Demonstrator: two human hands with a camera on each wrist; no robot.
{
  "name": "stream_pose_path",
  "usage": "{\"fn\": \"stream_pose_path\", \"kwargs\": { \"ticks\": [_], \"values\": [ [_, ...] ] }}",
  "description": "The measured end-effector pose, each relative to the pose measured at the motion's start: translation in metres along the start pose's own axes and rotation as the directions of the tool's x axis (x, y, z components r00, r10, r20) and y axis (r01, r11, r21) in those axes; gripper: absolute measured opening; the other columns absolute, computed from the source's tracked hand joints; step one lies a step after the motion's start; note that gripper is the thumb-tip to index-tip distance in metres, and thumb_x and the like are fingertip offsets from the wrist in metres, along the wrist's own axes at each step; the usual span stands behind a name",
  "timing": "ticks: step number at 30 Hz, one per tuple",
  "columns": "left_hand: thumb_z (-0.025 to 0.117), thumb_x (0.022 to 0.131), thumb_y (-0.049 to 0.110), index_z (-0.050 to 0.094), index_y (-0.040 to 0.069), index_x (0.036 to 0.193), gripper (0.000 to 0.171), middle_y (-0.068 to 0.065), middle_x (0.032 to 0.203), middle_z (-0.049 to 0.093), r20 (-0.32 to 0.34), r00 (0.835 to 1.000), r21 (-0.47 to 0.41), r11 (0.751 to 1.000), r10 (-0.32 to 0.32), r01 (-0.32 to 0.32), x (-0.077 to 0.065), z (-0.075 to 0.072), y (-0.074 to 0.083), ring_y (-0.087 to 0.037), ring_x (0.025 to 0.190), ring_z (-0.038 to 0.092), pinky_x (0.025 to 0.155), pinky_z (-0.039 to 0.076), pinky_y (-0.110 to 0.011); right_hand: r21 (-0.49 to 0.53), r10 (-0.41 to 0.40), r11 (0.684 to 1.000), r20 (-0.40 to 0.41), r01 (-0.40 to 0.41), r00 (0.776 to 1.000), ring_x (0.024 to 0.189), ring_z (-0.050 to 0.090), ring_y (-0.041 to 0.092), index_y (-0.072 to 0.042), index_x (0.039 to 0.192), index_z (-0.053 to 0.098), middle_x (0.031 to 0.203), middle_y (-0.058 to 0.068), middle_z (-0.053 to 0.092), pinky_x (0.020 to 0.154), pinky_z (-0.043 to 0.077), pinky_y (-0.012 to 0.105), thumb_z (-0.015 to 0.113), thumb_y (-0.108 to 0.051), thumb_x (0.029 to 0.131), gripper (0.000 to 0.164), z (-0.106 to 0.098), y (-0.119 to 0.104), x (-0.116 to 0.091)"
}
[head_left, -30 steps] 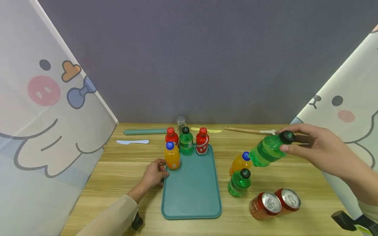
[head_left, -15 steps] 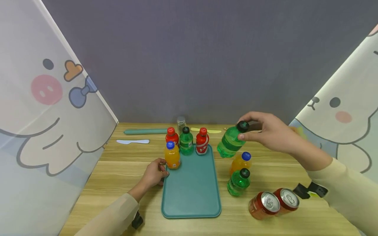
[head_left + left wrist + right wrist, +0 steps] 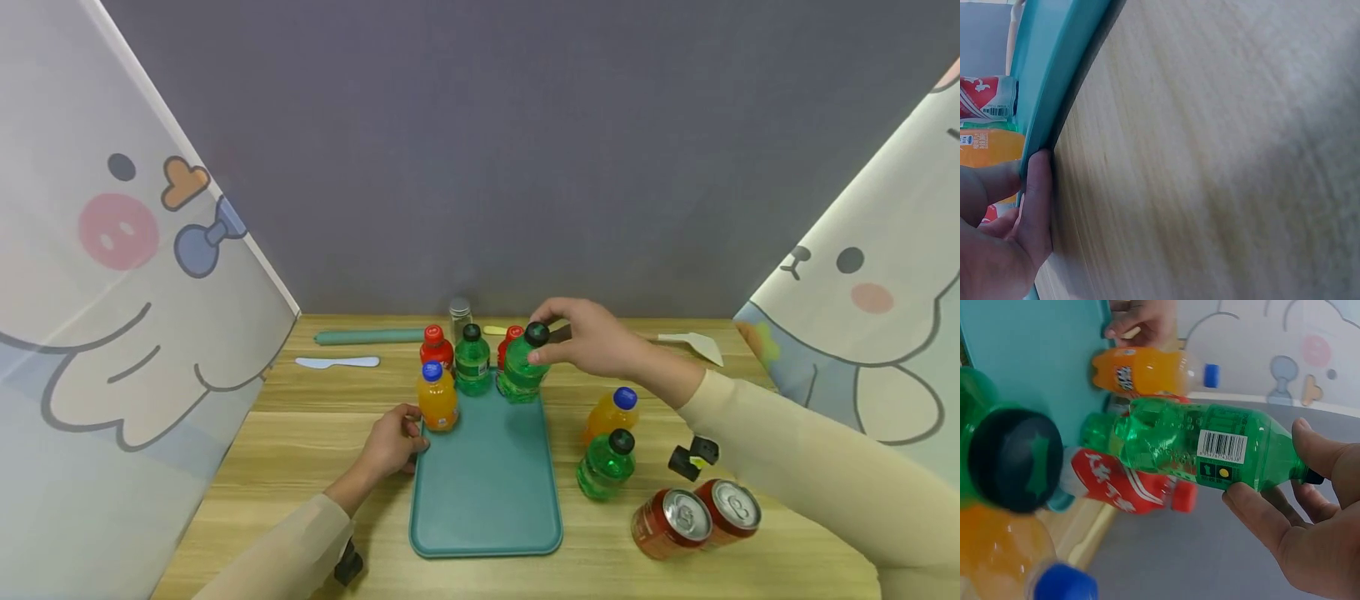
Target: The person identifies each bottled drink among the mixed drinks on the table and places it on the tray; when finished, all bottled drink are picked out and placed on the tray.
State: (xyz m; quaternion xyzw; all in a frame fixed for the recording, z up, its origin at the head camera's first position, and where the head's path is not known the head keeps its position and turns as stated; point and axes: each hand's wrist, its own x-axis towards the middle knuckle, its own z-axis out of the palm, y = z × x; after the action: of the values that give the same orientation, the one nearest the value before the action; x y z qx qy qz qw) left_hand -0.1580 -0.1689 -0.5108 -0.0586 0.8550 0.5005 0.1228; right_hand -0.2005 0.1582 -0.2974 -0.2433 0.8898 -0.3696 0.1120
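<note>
My right hand holds a green soda bottle near its black cap, over the far right part of the teal tray. In the head view it hides most of a red-labelled cola bottle standing behind it. Whether its base touches the tray I cannot tell. My left hand pinches the tray's left rim, thumb and fingers on either side in the left wrist view. Beside that hand, an orange soda bottle stands on the tray. Another red bottle and another green bottle stand at its far end.
Right of the tray stand an orange bottle, a green bottle and two red cans. Along the back lie a teal stick, a yellow knife and a white spatula, near a glass shaker. A pale blue knife lies left.
My right hand has carried the green bottle leftward from the table's right side to the tray's far right corner, bringing it more upright. My left hand has stayed at the tray rim.
</note>
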Motion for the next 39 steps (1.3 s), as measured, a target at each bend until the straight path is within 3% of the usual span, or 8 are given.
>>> {"fn": "stream_pose_path", "kwargs": {
  "ticks": [8, 19, 23, 32, 39],
  "values": [
    [0.073, 0.087, -0.010, 0.056, -0.003, 0.131, 0.048, -0.011, 0.091, 0.055, -0.003, 1.000, -0.007, 1.000, 0.002, -0.002, -0.002, 0.000, 0.002, -0.019, 0.067, 0.058, 0.049, 0.062, -0.037, -0.021, 0.009, 1.000, 0.038, -0.008, 0.999, 0.112, 0.061, 0.026, -0.013, 0.115, 0.066, 0.117, 0.003, 0.067, 0.094, 0.055, 0.043, 0.085, -0.023, 0.086, 0.036, 0.032, 0.003, 0.029],
    [0.073, 0.087, -0.009, 0.055, -0.003, 0.131, 0.048, -0.011, 0.091, 0.055, 0.002, 1.000, -0.005, 1.000, 0.001, -0.001, -0.001, 0.000, 0.001, -0.019, 0.066, 0.058, 0.049, 0.062, -0.036, -0.047, 0.048, 0.998, 0.065, -0.045, 0.997, 0.100, 0.059, 0.024, -0.012, 0.110, 0.065, 0.107, 0.001, 0.067, 0.086, 0.054, 0.035, 0.089, -0.024, 0.082, 0.038, 0.069, 0.009, 0.056],
    [0.073, 0.087, -0.009, 0.056, -0.003, 0.131, 0.048, -0.010, 0.090, 0.055, 0.001, 1.000, -0.008, 1.000, 0.003, -0.003, -0.001, 0.000, 0.001, -0.019, 0.066, 0.058, 0.049, 0.062, -0.037, -0.063, 0.067, 0.996, 0.065, -0.063, 0.996, 0.097, 0.061, 0.021, -0.013, 0.110, 0.065, 0.111, 0.002, 0.067, 0.083, 0.055, 0.034, 0.090, -0.025, 0.081, 0.039, 0.077, 0.008, 0.061],
    [0.072, 0.088, -0.009, 0.055, -0.003, 0.131, 0.047, -0.011, 0.091, 0.055, 0.005, 1.000, -0.003, 1.000, -0.003, 0.003, -0.001, 0.000, 0.002, -0.019, 0.066, 0.059, 0.050, 0.062, -0.037, -0.108, 0.096, 0.990, 0.055, -0.089, 0.994, 0.100, 0.061, 0.020, -0.013, 0.108, 0.066, 0.110, 0.001, 0.069, 0.093, 0.054, 0.038, 0.090, -0.028, 0.081, 0.039, 0.089, 0.010, 0.068],
    [0.072, 0.088, -0.009, 0.055, -0.003, 0.132, 0.047, -0.011, 0.091, 0.055, 0.007, 1.000, 0.004, 1.000, -0.004, 0.004, -0.001, 0.000, 0.002, -0.019, 0.067, 0.058, 0.051, 0.062, -0.036, -0.117, 0.121, 0.987, 0.066, -0.113, 0.990, 0.098, 0.060, 0.020, -0.011, 0.110, 0.065, 0.107, 0.001, 0.068, 0.088, 0.054, 0.038, 0.088, -0.028, 0.083, 0.039, 0.094, 0.011, 0.069]
  ]
}}
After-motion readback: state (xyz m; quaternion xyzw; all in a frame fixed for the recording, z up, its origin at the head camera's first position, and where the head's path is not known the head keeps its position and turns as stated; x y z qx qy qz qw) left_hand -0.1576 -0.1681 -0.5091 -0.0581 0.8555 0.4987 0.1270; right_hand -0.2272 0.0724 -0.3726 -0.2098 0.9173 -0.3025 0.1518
